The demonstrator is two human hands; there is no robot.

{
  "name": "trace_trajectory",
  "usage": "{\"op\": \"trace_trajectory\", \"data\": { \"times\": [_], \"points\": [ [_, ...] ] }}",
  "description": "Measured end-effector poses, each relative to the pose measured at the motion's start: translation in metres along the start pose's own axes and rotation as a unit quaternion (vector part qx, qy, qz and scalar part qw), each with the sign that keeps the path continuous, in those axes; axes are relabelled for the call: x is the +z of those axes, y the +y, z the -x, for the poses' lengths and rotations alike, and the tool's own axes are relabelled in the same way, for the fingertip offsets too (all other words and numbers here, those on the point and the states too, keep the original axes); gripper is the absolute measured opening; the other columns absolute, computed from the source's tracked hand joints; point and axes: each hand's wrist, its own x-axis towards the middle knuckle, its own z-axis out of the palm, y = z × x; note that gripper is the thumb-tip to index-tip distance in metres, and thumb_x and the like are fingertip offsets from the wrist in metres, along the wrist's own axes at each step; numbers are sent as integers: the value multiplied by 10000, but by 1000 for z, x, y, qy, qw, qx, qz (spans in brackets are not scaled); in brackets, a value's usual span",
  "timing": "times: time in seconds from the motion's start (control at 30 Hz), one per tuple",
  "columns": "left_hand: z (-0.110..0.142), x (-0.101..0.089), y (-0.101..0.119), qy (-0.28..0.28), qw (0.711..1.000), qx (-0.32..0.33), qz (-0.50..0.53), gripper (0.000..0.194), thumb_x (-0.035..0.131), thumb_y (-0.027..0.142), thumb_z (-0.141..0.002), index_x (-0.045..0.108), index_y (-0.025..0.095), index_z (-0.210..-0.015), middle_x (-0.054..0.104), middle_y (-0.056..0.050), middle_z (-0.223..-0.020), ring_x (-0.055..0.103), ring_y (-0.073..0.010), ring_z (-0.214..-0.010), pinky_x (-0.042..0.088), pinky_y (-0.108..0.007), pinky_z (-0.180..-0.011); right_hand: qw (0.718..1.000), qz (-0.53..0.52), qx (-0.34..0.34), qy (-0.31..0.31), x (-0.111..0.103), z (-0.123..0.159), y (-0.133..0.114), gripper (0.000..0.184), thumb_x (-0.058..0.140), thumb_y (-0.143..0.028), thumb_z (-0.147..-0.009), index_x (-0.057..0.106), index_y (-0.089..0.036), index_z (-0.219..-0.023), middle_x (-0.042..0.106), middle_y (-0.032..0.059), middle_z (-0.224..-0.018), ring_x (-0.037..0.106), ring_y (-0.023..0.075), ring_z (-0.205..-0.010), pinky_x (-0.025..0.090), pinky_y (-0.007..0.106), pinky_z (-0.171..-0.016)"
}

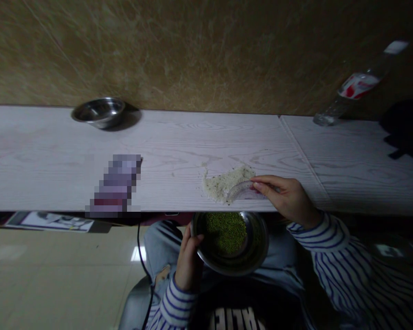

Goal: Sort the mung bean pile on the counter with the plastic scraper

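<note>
My left hand (190,256) grips the left rim of a metal bowl (258,256), thumb over the edge. Green beans (227,231), small and round like mung beans, lie in the bowl, which is just below the table's front edge, above my lap. Between thumb and fingers, my right hand (284,197) pinches a clear plastic protractor (242,189). Its curved edge touches a spread pile of white rice (223,182) with dark specks, lying near the table edge. Part of the protractor is hidden behind my fingers.
A second metal bowl (101,112) stands by the wall at the left. A blurred-out, phone-shaped object (115,185) lies at the front left. At the back right are a clear bottle (358,85) and a dark item (408,130). A black cable (140,252) hangs below the table (179,137).
</note>
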Motion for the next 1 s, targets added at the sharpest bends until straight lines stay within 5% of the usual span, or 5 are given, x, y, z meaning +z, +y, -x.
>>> {"op": "trace_trajectory", "data": {
  "times": [1.0],
  "points": [
    [-1, -1, 0, -3, 1000, -2, 14, 444, 706, 290, -722, 714, 259, -1164, 710, -42, -1290, 474, -310, -1393, 279, -456, -1198, 1000, -15, 24, 5, 5, 4, 0, 194, 658, -309, -885, 803, -213, -971, 817, 55, -856, 783, 218, -793, 651, 329, -757]
  ]
}}
